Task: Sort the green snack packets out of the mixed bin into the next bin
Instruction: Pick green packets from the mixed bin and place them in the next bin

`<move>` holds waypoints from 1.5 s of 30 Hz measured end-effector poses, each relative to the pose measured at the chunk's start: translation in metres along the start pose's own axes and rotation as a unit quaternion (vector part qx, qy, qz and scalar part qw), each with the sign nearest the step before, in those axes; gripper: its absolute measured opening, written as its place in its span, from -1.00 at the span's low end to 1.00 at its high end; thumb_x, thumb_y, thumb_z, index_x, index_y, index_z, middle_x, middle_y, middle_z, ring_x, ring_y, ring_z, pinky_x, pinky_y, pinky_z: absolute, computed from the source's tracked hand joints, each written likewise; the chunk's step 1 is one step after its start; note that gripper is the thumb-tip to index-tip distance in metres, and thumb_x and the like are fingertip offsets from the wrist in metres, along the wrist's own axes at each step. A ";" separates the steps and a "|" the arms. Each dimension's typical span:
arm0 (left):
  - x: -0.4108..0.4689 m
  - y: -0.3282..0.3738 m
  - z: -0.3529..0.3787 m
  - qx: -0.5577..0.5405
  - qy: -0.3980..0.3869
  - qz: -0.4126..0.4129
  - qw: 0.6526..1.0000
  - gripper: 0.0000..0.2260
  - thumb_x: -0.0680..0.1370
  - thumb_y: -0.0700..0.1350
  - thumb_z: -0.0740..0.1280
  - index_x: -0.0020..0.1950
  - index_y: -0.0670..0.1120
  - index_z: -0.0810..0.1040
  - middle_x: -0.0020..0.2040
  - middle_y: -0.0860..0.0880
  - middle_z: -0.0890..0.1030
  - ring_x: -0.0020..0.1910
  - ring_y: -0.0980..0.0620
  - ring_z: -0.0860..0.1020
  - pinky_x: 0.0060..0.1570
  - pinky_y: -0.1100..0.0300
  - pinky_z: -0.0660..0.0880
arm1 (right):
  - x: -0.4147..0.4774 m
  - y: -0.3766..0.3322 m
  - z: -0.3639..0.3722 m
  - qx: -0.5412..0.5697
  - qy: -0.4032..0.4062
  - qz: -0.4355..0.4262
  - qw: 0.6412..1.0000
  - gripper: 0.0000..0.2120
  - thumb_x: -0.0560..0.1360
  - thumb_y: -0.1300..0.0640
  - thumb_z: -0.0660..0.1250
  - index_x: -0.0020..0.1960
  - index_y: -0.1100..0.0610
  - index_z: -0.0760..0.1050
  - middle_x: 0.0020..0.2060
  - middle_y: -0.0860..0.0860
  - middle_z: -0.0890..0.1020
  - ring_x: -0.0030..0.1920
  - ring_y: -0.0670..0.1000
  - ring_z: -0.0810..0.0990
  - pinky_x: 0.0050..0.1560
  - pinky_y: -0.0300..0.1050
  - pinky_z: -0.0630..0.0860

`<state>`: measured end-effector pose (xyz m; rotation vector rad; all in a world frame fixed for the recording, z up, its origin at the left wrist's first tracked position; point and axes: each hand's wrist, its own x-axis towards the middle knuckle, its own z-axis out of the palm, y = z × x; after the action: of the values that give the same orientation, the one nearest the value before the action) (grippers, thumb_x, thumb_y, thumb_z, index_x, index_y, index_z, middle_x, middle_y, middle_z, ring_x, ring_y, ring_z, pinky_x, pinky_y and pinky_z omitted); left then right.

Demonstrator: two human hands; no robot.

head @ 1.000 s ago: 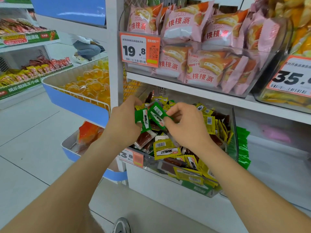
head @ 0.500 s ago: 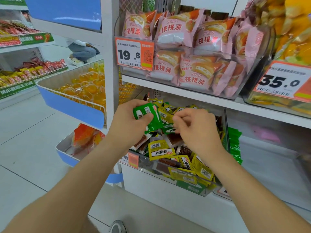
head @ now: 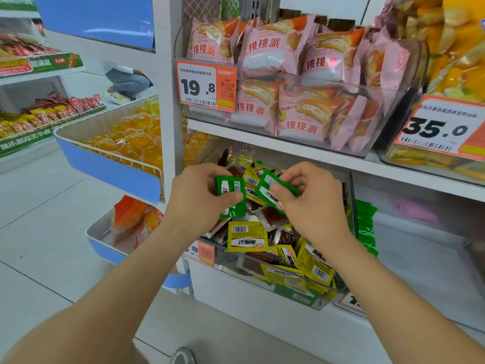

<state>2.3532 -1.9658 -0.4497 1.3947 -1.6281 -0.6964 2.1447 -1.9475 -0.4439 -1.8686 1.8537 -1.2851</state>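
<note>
The clear mixed bin on the lower shelf holds yellow, brown and green snack packets. My left hand grips a small bunch of green packets above the bin's left part. My right hand pinches another green packet, lifted and tilted just right of the bunch. Beyond the clear divider, the neighbouring bin on the right holds a stack of green packets against its left wall.
Pink cake packs fill the bin on the shelf above, with an orange 19.8 price tag. Blue-fronted wire baskets of jelly cups jut out at left. A person crouches far back. A shoe tip shows below.
My right hand has picked a green packet out of the pile and raised it beside the bunch in my left hand. The view has shifted slightly.
</note>
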 end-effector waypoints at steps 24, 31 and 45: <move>-0.019 0.016 -0.004 -0.174 -0.050 0.015 0.983 -0.59 0.45 0.05 0.50 0.25 -0.05 0.62 -0.12 -0.01 0.77 -0.17 -0.04 0.75 -0.20 0.05 0.70 | -0.030 -0.028 0.005 0.273 -0.203 0.076 0.937 -0.75 0.67 0.16 0.35 0.29 -0.11 0.54 0.07 -0.15 0.75 0.10 -0.16 0.71 0.15 -0.10 0.64; -0.023 0.013 -0.017 -0.155 -0.071 -0.013 0.985 -0.82 0.57 -0.12 0.50 0.16 -0.02 0.70 -0.09 0.03 0.77 -0.08 0.05 0.74 -0.03 0.09 0.68 | -0.029 -0.027 0.028 0.111 -0.141 -0.031 0.983 -0.83 0.68 0.03 0.29 0.22 -0.02 0.58 -0.02 -0.06 0.73 -0.07 -0.03 0.71 -0.04 0.17 0.66; 0.006 -0.021 -0.026 0.237 -0.003 -0.014 0.971 -0.89 0.58 -0.09 0.34 -0.02 -0.12 0.57 -0.24 -0.11 0.61 -0.24 -0.13 0.60 -0.24 -0.06 0.63 | 0.049 -0.011 0.085 -0.203 -0.298 -0.139 0.922 -0.18 0.49 -0.05 0.47 0.65 -0.11 0.15 0.60 0.07 0.28 0.61 0.16 0.21 0.52 0.27 0.28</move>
<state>2.3859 -1.9730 -0.4539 1.7515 -1.8592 -0.3337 2.2024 -2.0243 -0.4665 -2.4420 1.6274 -0.2985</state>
